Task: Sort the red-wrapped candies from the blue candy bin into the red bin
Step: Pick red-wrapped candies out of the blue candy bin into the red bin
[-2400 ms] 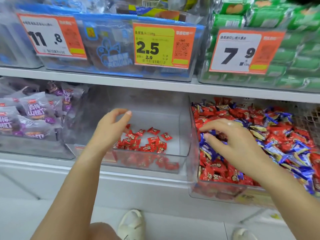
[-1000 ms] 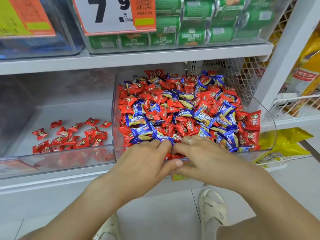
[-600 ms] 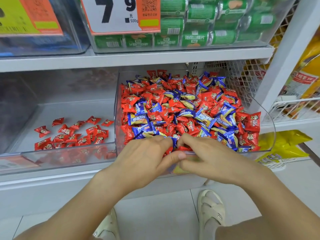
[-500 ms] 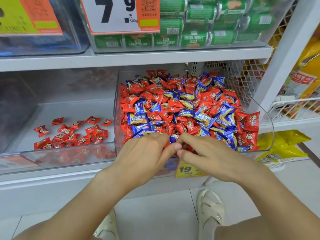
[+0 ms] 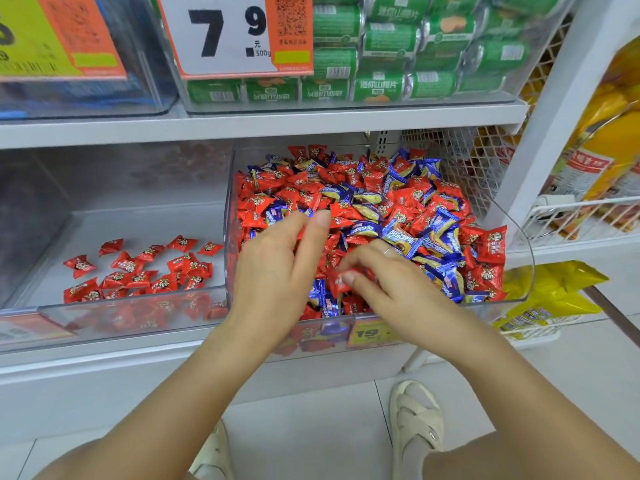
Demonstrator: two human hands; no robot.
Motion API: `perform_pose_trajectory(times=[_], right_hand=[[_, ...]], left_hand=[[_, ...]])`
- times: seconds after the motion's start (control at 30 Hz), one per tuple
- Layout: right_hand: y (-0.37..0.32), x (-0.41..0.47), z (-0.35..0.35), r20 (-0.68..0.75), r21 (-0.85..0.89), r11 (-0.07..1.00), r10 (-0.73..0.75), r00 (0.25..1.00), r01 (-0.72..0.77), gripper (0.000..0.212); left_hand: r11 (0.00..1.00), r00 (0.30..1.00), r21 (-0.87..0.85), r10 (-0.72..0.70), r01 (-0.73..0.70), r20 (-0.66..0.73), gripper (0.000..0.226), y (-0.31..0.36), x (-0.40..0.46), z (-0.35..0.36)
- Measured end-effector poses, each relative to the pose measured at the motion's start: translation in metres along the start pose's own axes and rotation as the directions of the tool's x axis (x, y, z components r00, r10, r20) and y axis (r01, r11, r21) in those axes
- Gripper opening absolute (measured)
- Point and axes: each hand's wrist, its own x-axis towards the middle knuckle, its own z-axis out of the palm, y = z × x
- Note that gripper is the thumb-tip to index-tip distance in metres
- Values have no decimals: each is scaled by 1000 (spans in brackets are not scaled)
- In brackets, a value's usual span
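Mixed bin (image 5: 516, 237): red candy (image 5: 337, 282) in right grip (image 5: 388, 285)

White-and-orange price card (image 5: 239, 34) on the upper clear bin: "7.9", "元", "500g", QR code. Yellow tag (image 5: 372, 332) on the mixed candy bin's front: "19". Other print illegible.

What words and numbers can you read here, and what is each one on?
"7 9", "元", "500g": white and orange price card on the green-pack bin.
"19": yellow price tag on the mixed candy bin's front; the rest is hidden.
"Alpenliebe": blue candy wrapper, only partly legible.
Green packs: Chinese print, too blurred to be sure of.
Yellow and orange price card, red candy wrappers: unreadable.
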Motion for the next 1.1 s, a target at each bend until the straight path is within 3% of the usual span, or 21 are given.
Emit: perform_pose_trajectory(times=[0.13, 0.33, 0.4, 0.5, 0.57, 0.63, 0.77, 0.87, 0.93, 1.0, 1.1], right_hand=[[-2, 4, -12, -201, 180, 983, 83, 976, -46, 9], [3, 11, -29, -337, 296, 948, 222, 915, -120, 17], [4, 14, -32, -372, 170, 969, 234, 898, -182, 26], [2, 19, -32, -360, -68, 968, 203, 911, -242, 47], [2, 23, -28, -258, -171, 952, 206, 944, -254, 35], [0, 24, -25, -129, -237, 948, 188, 974, -214, 8], [0, 20, -22, -16, -360, 916, 181, 983, -175, 53], [-1, 24, -19, 65, -330, 925, 223, 973, -190, 69], [-3, 29, -12, 89, -346, 913, 260, 961, -215, 77], [-6, 31, -3, 45, -404, 886, 269, 962, -229, 72], [-7, 35, 1, -114, -463, 853, 214, 970, -242, 44]], left_hand=[[965, 981, -243, -133, 95, -144, 59, 4, 12, -11], [933, 948, -318, -242, 169, -207, 57, -2, 31, -28], [950, 960, -245, -233, 191, -152, 55, -5, 37, -28], [979, 983, 85, -183, 184, -21, 39, -6, 39, -17], [947, 988, 305, -129, 97, 88, 25, -3, 35, -7], [893, 972, 450, -123, 19, 202, 25, -3, 31, 1], [833, 908, 544, -147, -101, 393, 54, -9, 30, 9], [774, 865, 618, -207, -142, 458, 70, -10, 33, 16], [740, 872, 654, -210, -155, 443, 72, -7, 34, 19], [716, 896, 677, -174, -170, 409, 64, -5, 33, 21], [758, 928, 640, -138, -126, 346, 48, -7, 30, 17]])
